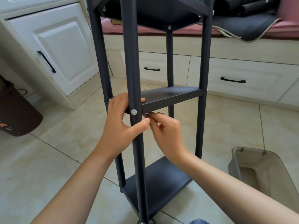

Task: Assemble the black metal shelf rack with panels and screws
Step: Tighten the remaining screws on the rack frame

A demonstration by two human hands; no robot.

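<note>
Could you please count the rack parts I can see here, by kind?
Posts: 4
Shelf panels: 3
Screw heads: 5 that show plainly
Total: 12

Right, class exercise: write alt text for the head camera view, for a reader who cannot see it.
A person's left hand grips the front post of a black metal shelf rack at the middle shelf, beside a silver screw, while the right hand pinches something small under the shelf edge. A grey bin stands on the tiled floor to the right.
</note>
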